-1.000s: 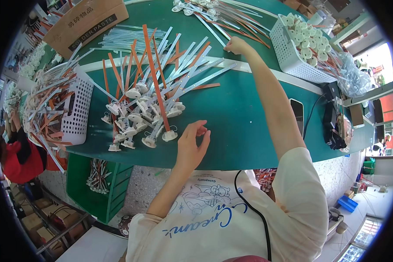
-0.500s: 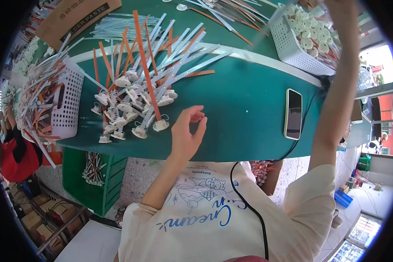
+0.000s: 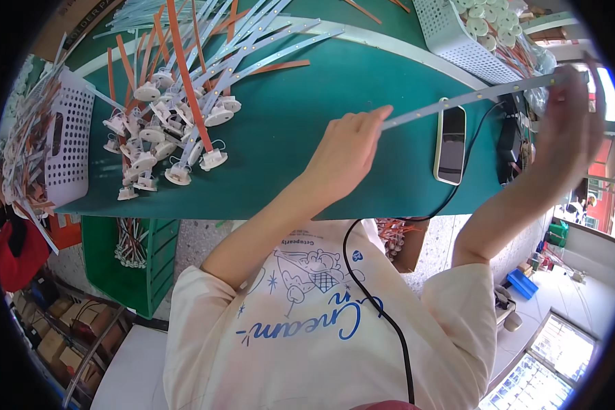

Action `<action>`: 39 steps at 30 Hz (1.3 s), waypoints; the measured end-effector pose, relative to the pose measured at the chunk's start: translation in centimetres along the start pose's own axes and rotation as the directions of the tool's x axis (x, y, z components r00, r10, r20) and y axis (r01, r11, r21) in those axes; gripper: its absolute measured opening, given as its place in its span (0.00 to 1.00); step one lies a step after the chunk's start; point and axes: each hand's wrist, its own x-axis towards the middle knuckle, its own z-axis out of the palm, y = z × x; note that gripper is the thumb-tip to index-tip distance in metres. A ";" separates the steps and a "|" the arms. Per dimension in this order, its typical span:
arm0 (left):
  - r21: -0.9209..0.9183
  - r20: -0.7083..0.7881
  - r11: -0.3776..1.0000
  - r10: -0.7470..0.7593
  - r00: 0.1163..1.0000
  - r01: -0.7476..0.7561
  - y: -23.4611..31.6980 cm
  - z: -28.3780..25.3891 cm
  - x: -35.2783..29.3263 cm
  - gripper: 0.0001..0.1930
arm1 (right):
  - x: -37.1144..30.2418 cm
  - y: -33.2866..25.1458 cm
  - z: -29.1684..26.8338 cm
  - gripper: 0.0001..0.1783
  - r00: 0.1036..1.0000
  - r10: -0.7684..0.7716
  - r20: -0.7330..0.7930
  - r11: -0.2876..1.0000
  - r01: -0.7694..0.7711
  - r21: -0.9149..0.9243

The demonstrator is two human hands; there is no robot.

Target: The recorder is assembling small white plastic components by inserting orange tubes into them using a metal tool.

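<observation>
The left hand (image 3: 346, 152) pinches one end of a pale strip (image 3: 482, 94), its tip hidden by the fingers; the right hand (image 3: 568, 121) grips the other end, too blurred to make out each finger; the strip slants above the green table (image 3: 369, 75), passing across the top of a phone (image 3: 451, 154); the upper edge cuts off a white basket (image 3: 452, 42) beyond.

Decent bright indoor light, but the windows (image 3: 550, 365) on the right look pretty blown out. Right grip (image 3: 568, 116) is motion-blurred, and fisheye bends the tabletop (image 3: 273, 130).
</observation>
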 end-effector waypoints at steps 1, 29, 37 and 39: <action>0.018 0.028 0.999 -0.052 0.998 0.052 -0.3 0.3 0.1 0.27 | -1.8 0.7 0.4 0.18 0.995 0.065 0.069 0.998 -0.065 0.003; 0.144 -0.170 0.990 0.035 0.985 -0.010 -3.4 -0.8 -2.8 0.28 | -15.6 9.1 4.4 0.11 0.650 0.720 0.244 0.674 -0.739 -0.022; 0.279 -0.054 0.960 -0.022 0.998 0.036 -3.2 -1.0 -3.0 0.20 | -14.6 6.6 2.9 0.10 0.606 0.686 0.403 0.697 -0.707 -0.122; 0.237 -0.088 0.970 0.072 0.994 -0.049 -3.1 -0.9 -3.1 0.21 | -14.8 6.1 2.4 0.09 0.560 0.711 0.425 0.655 -0.748 -0.111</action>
